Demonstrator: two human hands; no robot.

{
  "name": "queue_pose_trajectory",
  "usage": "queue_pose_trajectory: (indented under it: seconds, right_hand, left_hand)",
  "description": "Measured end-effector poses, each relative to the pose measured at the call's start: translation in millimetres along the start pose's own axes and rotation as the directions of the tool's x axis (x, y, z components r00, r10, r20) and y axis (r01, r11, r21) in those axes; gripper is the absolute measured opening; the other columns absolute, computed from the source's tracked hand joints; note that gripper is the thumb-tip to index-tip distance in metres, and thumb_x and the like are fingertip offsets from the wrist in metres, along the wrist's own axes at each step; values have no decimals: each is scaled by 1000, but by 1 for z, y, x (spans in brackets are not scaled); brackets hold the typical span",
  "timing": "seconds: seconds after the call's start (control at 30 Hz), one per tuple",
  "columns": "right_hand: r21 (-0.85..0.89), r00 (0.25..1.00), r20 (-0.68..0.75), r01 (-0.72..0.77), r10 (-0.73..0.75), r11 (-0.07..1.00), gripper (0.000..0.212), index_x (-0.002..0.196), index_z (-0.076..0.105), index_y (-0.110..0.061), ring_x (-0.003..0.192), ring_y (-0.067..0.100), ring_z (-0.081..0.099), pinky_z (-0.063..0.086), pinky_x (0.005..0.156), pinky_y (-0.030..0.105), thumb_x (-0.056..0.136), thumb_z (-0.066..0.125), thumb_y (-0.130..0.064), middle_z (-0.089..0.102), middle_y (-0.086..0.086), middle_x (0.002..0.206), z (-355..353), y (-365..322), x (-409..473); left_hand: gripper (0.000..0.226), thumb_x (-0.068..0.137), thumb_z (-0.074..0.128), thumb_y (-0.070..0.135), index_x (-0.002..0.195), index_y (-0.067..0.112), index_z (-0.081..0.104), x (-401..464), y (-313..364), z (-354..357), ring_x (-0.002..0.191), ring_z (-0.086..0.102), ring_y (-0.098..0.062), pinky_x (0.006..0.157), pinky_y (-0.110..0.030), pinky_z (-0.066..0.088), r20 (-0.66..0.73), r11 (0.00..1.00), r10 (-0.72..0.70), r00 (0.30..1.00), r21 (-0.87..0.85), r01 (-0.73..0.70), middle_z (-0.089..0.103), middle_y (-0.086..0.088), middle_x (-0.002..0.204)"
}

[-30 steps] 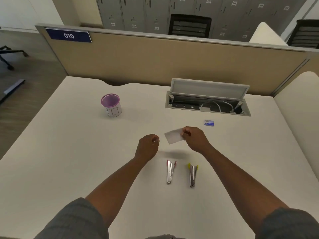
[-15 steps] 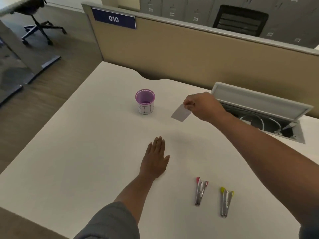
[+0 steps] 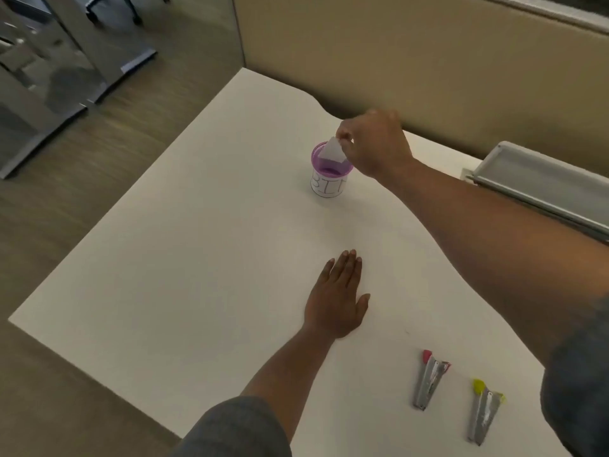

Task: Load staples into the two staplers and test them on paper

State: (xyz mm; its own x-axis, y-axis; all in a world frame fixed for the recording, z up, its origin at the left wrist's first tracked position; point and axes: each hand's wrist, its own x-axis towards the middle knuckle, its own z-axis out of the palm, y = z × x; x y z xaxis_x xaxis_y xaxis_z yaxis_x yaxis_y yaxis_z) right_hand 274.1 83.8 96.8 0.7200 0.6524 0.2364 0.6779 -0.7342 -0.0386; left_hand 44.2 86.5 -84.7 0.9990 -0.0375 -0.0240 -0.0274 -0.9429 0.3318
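My right hand (image 3: 374,143) reaches far across the white table (image 3: 197,258) and pinches a small white slip of paper (image 3: 332,150) by its top corner. The slip hangs in the mouth of a small purple-rimmed cup (image 3: 329,178) with handwriting on its white side. My left hand (image 3: 339,298) lies flat on the table, palm down, fingers straight. Two metal staplers lie side by side near the front right: one with red tips (image 3: 430,379) and one with yellow tips (image 3: 484,412).
A beige partition wall (image 3: 395,61) runs along the table's far edge. A raised grey cable-hatch lid (image 3: 540,186) stands at the right. Wooden floor and grey desk legs (image 3: 66,77) lie beyond the table's left edge.
My right hand has carried the paper slip leftward from mid-air to the cup's mouth. The left hand let go of nothing visible and now stays flat on the table. The view swung left.
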Motion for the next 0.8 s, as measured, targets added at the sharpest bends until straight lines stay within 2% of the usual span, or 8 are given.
queue_pose_trajectory:
  seconds: [0.13, 0.3, 0.43, 0.6, 0.8]
  right_hand:
    - [-58, 997, 68, 30, -26, 998, 25, 102, 70, -18, 89, 32, 56, 37, 81, 39, 90, 49, -15, 72, 6, 88, 15, -4, 8]
    - [-120, 990, 136, 44, -28, 992, 23, 105, 69, -18, 92, 32, 56, 34, 78, 38, 91, 51, -19, 71, 8, 93, 19, -5, 13]
    - [-66, 987, 163, 24, -13, 998, 26, 109, 68, -16, 98, 33, 56, 37, 87, 42, 94, 48, -25, 70, 9, 100, 11, 0, 4]
    - [-25, 989, 144, -20, 24, 999, 27, 111, 67, -19, 98, 32, 59, 39, 85, 41, 93, 47, -19, 71, 6, 102, -1, 17, -23]
    - [55, 975, 151, -173, 163, 983, 28, 115, 65, -19, 104, 27, 59, 37, 91, 40, 94, 47, -18, 69, 3, 112, -19, 32, -94]
  left_hand:
    - [69, 97, 32, 45, 153, 6, 20, -1, -2, 2, 150, 11, -21, 122, -40, 13, -8, 1000, -4, 1000, -1, 4, 18, -10, 161]
    - [70, 97, 30, 45, 154, 6, 18, -1, -3, 0, 151, 9, -21, 122, -40, 13, 10, 1000, -9, 1000, 1, 9, 17, -10, 162]
    - [70, 97, 32, 45, 153, 5, 19, -1, -2, -2, 150, 12, -22, 122, -41, 15, 35, 1000, -15, 999, 11, 15, 18, -10, 161]
    - [70, 97, 29, 46, 153, 5, 20, -1, -2, -4, 150, 12, -23, 122, -42, 14, 92, 999, -28, 995, 48, 24, 18, -11, 161]
    - [71, 96, 16, 44, 154, 4, 7, 4, 3, -22, 151, -1, -24, 122, -36, -2, 161, 998, -53, 986, 46, 46, 3, -12, 163]
